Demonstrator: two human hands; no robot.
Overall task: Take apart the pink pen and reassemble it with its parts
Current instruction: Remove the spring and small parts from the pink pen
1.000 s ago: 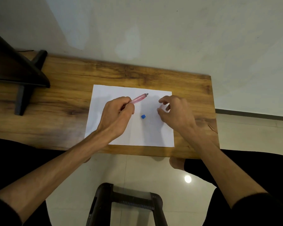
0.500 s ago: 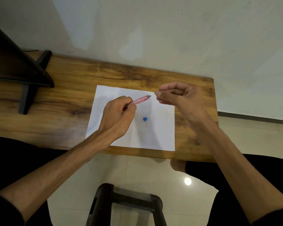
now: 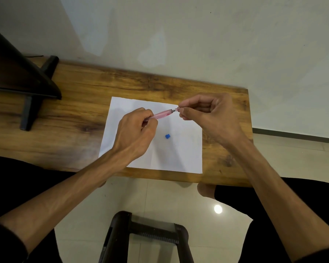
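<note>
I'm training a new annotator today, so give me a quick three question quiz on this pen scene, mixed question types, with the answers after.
1. True or false: the left hand grips the pink pen barrel above the white paper.
2. Multiple choice: the small blue piece is (A) pinched in the right hand, (B) lying loose on the paper, (C) on the bare wood of the table.
3. Fill in: the right hand pinches a small part at the pen's ____ end.

Key: 1 true. 2 B. 3 tip, the dark end pointing away from the left hand.
</note>
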